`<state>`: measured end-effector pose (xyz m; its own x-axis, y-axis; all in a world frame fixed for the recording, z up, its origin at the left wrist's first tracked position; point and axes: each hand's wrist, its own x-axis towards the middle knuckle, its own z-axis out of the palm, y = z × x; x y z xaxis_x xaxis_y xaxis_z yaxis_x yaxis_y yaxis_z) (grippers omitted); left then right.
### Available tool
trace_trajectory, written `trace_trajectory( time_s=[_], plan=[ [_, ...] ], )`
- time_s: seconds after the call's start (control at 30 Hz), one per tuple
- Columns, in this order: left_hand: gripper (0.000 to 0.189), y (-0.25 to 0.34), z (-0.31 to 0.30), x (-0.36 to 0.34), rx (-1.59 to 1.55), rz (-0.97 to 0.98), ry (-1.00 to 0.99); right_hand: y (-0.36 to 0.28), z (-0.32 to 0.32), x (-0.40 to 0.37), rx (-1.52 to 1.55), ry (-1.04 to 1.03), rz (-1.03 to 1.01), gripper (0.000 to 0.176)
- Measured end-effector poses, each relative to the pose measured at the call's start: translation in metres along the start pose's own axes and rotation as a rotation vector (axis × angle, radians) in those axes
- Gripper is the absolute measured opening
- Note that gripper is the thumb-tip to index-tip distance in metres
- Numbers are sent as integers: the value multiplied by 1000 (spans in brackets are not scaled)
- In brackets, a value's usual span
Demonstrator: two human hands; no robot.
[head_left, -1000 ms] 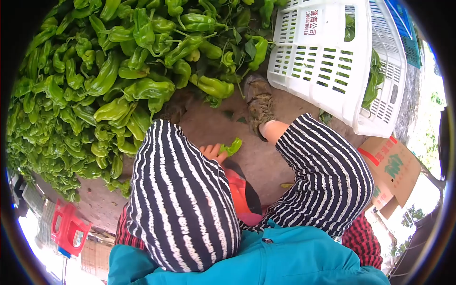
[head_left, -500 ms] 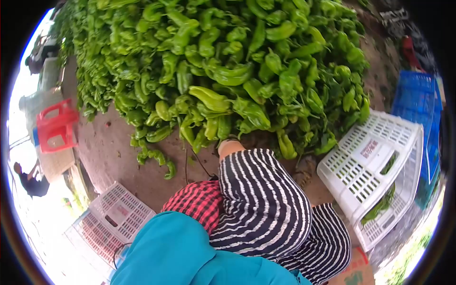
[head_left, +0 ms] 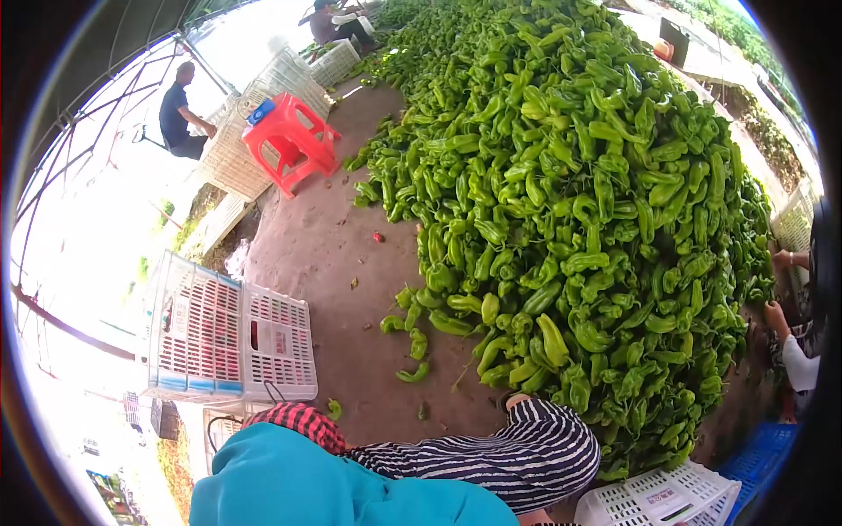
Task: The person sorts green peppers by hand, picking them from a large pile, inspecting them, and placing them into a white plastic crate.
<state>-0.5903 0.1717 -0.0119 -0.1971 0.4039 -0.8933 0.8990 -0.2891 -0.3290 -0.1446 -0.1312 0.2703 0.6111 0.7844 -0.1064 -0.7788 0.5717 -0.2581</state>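
Neither my left hand nor my right hand shows in the head view. A large heap of green peppers [head_left: 561,219] spreads over the brown ground [head_left: 307,254] in front of me, and a few loose peppers [head_left: 417,351] lie at its near left edge. My striped trouser leg [head_left: 491,456] stretches toward the foot of the heap. A teal sleeve [head_left: 324,482] and a red checked cloth [head_left: 303,423] fill the bottom left. The white crate [head_left: 662,495] stands at the bottom right, partly cut off.
White crates [head_left: 279,337] stand at the left. A red stool [head_left: 289,140] with a blue box on it is farther back. A seated person [head_left: 182,114] is at the upper left, another [head_left: 329,24] behind. A co-worker's hands [head_left: 779,320] touch the heap's right side. A blue crate [head_left: 761,460] lies lower right.
The view has swung left and up. The stool, left crates and more of the heap now show; the white crate at the right has shifted to the bottom edge.
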Motion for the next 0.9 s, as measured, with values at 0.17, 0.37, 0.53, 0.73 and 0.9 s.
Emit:
trace_trajectory(
  time_s=[0.17,0.37,0.53,0.73,0.9],
  plan=[
    [37,-40,-4,-15,191,-9,-121,30,-42,67,1,-126,-82,24],
    [39,-3,-109,-35,218,301,83,67,-80,78,-212,309,-73,21],
    [32,83,-195,-32,-765,874,115,55,-74,95,-271,304,-154,13],
    [31,175,-222,-139,-1659,943,-735,55,-88,114,-267,366,-79,11],
    [30,205,-212,-165,-1670,922,-959,70,-92,130,-337,344,7,10]
  ],
)
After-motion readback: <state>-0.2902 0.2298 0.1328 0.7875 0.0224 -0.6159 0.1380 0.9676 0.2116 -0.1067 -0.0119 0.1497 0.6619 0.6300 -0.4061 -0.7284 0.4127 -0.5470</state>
